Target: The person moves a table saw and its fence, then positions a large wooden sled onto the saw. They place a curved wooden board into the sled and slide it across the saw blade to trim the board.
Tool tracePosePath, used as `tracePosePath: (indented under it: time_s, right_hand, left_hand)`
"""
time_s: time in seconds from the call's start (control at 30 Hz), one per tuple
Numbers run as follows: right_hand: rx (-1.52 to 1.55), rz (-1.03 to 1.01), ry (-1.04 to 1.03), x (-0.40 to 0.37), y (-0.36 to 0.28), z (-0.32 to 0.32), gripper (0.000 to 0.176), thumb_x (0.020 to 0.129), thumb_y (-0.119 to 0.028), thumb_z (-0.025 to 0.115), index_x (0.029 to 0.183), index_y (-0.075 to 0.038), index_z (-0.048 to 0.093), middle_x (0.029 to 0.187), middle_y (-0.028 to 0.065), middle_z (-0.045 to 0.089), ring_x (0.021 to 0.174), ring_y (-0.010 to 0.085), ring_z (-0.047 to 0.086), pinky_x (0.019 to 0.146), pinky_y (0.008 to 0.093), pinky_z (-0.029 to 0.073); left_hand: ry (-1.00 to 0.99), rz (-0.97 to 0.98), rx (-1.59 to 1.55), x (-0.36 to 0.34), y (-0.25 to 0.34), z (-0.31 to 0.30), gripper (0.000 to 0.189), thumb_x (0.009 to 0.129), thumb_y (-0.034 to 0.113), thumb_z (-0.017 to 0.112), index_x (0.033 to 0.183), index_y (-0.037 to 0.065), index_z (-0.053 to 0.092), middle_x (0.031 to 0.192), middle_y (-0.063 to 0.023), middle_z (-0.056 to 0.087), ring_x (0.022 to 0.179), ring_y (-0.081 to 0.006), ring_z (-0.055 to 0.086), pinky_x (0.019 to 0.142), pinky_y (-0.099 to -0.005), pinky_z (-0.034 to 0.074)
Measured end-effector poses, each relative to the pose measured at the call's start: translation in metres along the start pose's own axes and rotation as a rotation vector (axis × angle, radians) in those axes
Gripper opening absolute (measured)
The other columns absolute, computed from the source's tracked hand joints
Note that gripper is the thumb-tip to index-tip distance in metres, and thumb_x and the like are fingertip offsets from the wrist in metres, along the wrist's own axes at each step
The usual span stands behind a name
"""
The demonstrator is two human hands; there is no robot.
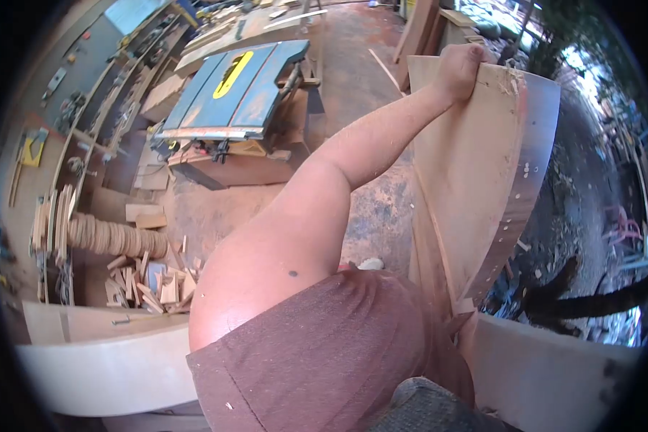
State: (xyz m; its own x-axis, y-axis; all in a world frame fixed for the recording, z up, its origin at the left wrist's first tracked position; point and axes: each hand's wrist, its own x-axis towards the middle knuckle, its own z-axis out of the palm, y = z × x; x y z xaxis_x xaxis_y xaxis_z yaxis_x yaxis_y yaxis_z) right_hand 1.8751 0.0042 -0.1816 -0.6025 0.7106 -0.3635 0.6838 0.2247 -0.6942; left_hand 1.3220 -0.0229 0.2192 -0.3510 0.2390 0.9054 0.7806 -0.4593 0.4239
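My left hand (459,70) is at the top right, closed over the upper edge of a tall curved wooden panel (468,151). My bare arm stretches across the middle of the view toward it. The panel stands upright and slightly tilted, with a smooth, shiny curved strip (534,122) along its right edge. My right hand does not show; it is out of the frame or hidden behind my body and the panel.
A blue table saw (252,97) with a yellow insert stands beyond my arm. Wood offcuts (155,284) and a row of round wooden discs (115,234) lie at left. Pale curved boards (115,371) cross the bottom. Cluttered shelves (115,108) line the wall.
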Motion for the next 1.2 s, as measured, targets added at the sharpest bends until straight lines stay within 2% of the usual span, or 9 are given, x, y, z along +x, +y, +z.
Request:
tracePosePath:
  time_s: [0.57, 0.67, 0.73, 0.8, 0.83, 0.97, 1.03, 1.1, 1.2]
  right_hand:
    - [0.18, -0.189, -0.193, 0.03, 0.048, -0.012, 0.038, 0.094, -0.025, 0.048, 0.12, 0.001, 0.058, 0.11, 0.0121, 0.065, 0.101, 0.0235, 0.061, 0.09, 0.0363, 0.047]
    - [0.232, -0.215, -0.203, 0.033, 0.053, -0.009, 0.037, 0.094, -0.024, 0.049, 0.119, 0.002, 0.058, 0.109, 0.0121, 0.065, 0.101, 0.0231, 0.061, 0.09, 0.0361, 0.047]
    - [0.268, -0.24, -0.207, 0.035, 0.056, -0.007, 0.037, 0.093, -0.024, 0.05, 0.118, 0.002, 0.059, 0.109, 0.012, 0.065, 0.1, 0.0229, 0.061, 0.09, 0.0359, 0.047]
    - [0.305, -0.27, -0.212, 0.039, 0.058, -0.004, 0.037, 0.093, -0.023, 0.05, 0.118, 0.002, 0.059, 0.108, 0.012, 0.065, 0.1, 0.0227, 0.061, 0.09, 0.0358, 0.047]
    - [0.322, -0.289, -0.217, 0.04, 0.059, -0.003, 0.037, 0.093, -0.023, 0.05, 0.118, 0.002, 0.059, 0.108, 0.012, 0.065, 0.1, 0.0226, 0.061, 0.09, 0.0357, 0.047]
    - [0.411, -0.367, -0.222, 0.051, 0.056, 0.009, 0.036, 0.092, -0.022, 0.051, 0.116, 0.003, 0.059, 0.107, 0.0119, 0.065, 0.099, 0.0222, 0.061, 0.09, 0.0354, 0.047]
    - [0.363, -0.3, -0.127, 0.038, 0.027, 0.004, 0.034, 0.088, -0.017, 0.054, 0.114, 0.004, 0.06, 0.104, 0.0126, 0.066, 0.097, 0.0227, 0.062, 0.089, 0.0358, 0.047]
    - [0.415, -0.231, -0.117, 0.028, -0.02, -0.01, 0.034, 0.08, -0.005, 0.056, 0.112, 0.006, 0.06, 0.098, 0.0147, 0.068, 0.093, 0.0246, 0.063, 0.086, 0.0369, 0.048]
    - [0.35, -0.332, -0.179, 0.051, -0.023, 0.004, 0.034, 0.079, -0.004, 0.054, 0.111, 0.006, 0.061, 0.098, 0.0155, 0.068, 0.093, 0.0231, 0.064, 0.086, 0.0358, 0.048]
  left_hand:
    - [0.172, -0.094, 0.22, -0.022, 0.027, -0.01, 0.077, 0.1, 0.059, 0.023, 0.07, 0.001, 0.063, 0.062, -0.0119, 0.059, 0.063, -0.0265, 0.06, 0.063, -0.0363, 0.046]
    - [0.068, -0.248, -0.388, -0.038, -0.008, -0.015, 0.046, 0.104, 0.042, 0.034, 0.092, 0.008, 0.062, 0.085, -0.013, 0.068, 0.073, -0.0308, 0.062, 0.072, -0.0368, 0.051]
    - [-0.028, -0.282, -0.211, -0.037, 0.023, -0.018, 0.044, 0.101, 0.05, 0.035, 0.105, 0.016, 0.063, 0.097, -0.0109, 0.069, 0.086, -0.0263, 0.064, 0.08, -0.0349, 0.05]
    - [0.048, 0.319, 0.487, -0.032, 0.027, -0.01, 0.052, 0.104, 0.043, 0.03, 0.113, 0.001, 0.059, 0.106, -0.0163, 0.063, 0.095, -0.0288, 0.06, 0.084, -0.0407, 0.046]
    - [-0.146, 0.131, 0.405, -0.049, 0.04, -0.018, 0.049, 0.104, 0.034, 0.032, 0.137, -0.002, 0.039, 0.139, -0.022, 0.044, 0.125, -0.0332, 0.045, 0.104, -0.0424, 0.035]
    - [-0.196, -0.742, 0.158, -0.278, -0.041, -0.039, 0.059, 0.105, 0.032, 0.024, 0.15, -0.004, 0.011, 0.158, -0.0213, 0.012, 0.147, -0.0308, 0.01, 0.119, -0.0389, 0.009]
    - [-0.354, -1.446, -0.001, -0.401, 0.022, -0.015, 0.073, 0.1, 0.058, 0.02, 0.154, 0.011, 0.003, 0.161, -0.0135, 0.005, 0.148, -0.0257, 0.007, 0.119, -0.0413, 0.011]
    - [-0.215, -2.085, -0.107, -0.46, 0.066, 0.033, 0.076, 0.097, 0.063, 0.025, 0.152, 0.01, 0.023, 0.154, -0.0188, 0.027, 0.141, -0.0284, 0.03, 0.109, -0.048, 0.036]
    - [0.079, -2.175, -0.473, -0.51, 0.072, 0.074, 0.075, 0.097, 0.062, 0.026, 0.151, 0.009, 0.024, 0.153, -0.0189, 0.029, 0.14, -0.0284, 0.032, 0.108, -0.0479, 0.037]
